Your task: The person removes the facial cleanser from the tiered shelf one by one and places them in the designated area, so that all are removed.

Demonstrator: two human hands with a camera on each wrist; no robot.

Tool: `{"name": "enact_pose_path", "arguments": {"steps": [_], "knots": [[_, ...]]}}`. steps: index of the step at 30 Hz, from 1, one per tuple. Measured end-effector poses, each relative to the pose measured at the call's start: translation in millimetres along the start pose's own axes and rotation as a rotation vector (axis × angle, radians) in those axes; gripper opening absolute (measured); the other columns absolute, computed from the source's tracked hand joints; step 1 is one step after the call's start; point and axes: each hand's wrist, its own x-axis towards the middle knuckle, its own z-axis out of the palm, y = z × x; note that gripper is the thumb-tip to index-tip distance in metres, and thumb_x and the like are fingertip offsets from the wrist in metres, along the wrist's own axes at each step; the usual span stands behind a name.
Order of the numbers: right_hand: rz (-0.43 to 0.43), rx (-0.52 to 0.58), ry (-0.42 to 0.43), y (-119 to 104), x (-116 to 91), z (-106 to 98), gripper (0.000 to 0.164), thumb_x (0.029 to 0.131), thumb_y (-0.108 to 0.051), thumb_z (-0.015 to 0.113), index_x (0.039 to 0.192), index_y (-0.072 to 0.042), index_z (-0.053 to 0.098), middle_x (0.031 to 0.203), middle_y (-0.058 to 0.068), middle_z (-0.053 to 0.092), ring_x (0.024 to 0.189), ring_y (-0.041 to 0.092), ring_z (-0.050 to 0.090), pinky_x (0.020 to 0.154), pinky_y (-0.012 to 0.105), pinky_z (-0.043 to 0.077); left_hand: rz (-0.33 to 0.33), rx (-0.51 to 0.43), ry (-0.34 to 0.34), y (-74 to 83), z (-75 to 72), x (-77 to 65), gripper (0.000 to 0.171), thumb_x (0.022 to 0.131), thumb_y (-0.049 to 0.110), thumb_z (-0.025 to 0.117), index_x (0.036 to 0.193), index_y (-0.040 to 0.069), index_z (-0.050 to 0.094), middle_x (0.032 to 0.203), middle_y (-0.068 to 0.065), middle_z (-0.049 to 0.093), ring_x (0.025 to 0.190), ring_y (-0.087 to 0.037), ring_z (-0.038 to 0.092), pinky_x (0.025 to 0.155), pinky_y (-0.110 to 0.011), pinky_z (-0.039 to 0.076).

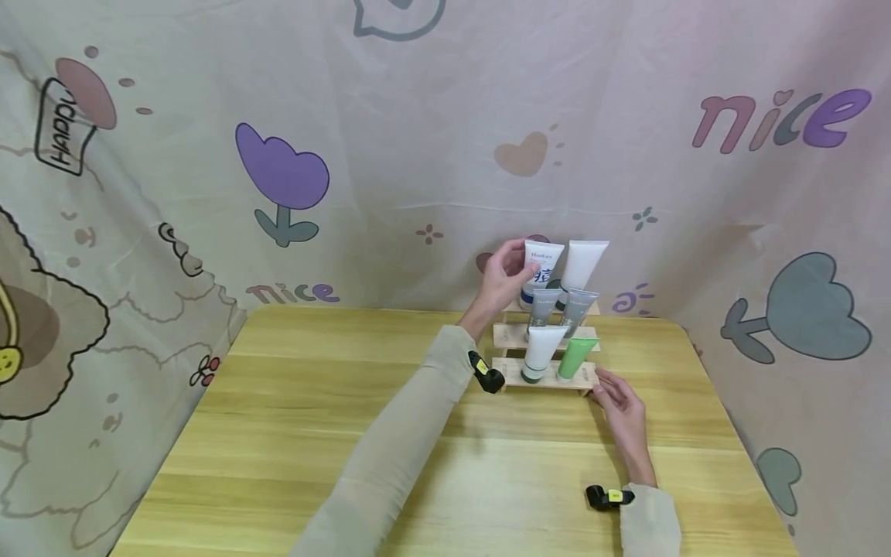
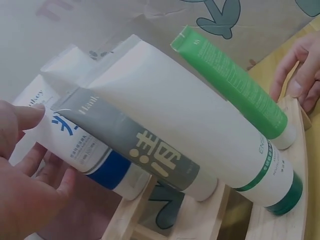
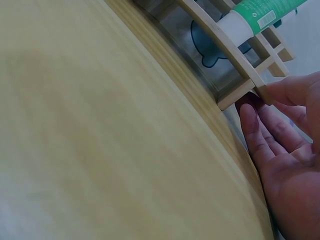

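Observation:
At the back left of a tiered wooden rack [image 1: 511, 373], my left hand [image 1: 503, 277] holds a white squeeze tube with a blue band [image 1: 544, 257], thumb on its front and fingers behind. The tube's base is at the top tier. My right hand [image 1: 625, 410] pinches the rack's front right corner; in the right wrist view its thumb lies at the shelf end [image 3: 261, 90] with fingers below. On the front tier stand a white tube with a green cap [image 1: 544, 348] and a green tube [image 1: 576, 357].
Two grey tubes [image 1: 543, 308] stand on the middle tier, and another white tube [image 1: 585, 261] is at the back right. The rack stands near the far edge of a wooden table [image 1: 334, 387]. A printed cloth [image 1: 418, 155] hangs close behind.

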Motion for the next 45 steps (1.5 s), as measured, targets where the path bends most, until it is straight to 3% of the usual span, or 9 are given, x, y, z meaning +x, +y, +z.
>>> {"name": "enact_pose_path", "arguments": {"steps": [10,24,37,45], "knots": [[-0.011,0.006,-0.006,1.4,-1.2,-0.8,0.042,0.103,-0.006,0.060,0.142,0.006,0.053,0.140,0.025,0.058,0.105,-0.002,0.065,0.090,0.018,0.054,-0.068,0.043,0.000,-6.3,5.0,-1.4,0.040,0.096,0.001,0.070,0.134,0.007,0.060,0.133,-0.014,0.066,0.121,-0.026,0.062,0.103,-0.036,0.050],[-0.037,-0.021,-0.016,2.9,0.3,-1.8,0.041,0.104,-0.008,0.060,0.142,0.005,0.054,0.142,0.025,0.057,0.107,-0.003,0.065,0.090,0.018,0.054,-0.052,0.040,0.110,-7.3,-1.2,-0.8,0.034,0.093,-0.001,0.072,0.126,0.008,0.065,0.117,-0.011,0.071,0.106,-0.022,0.067,0.096,-0.033,0.054],[-0.045,0.004,-0.021,0.7,-0.8,-2.6,0.041,0.103,-0.009,0.062,0.140,0.007,0.055,0.138,0.020,0.062,0.106,-0.002,0.066,0.089,0.019,0.054,0.066,-0.023,0.007,12.1,-25.8,-9.6,0.038,0.101,0.001,0.061,0.138,0.005,0.055,0.127,-0.018,0.065,0.111,-0.028,0.064,0.096,-0.037,0.052],[-0.050,0.003,-0.019,4.6,1.5,-3.2,0.041,0.102,-0.009,0.063,0.139,0.006,0.055,0.127,-0.001,0.070,0.103,0.000,0.067,0.088,0.019,0.055,0.027,-0.077,0.003,14.9,-36.6,-20.2,0.039,0.106,0.008,0.053,0.144,0.012,0.047,0.131,-0.018,0.062,0.114,-0.029,0.061,0.096,-0.042,0.051]]}}
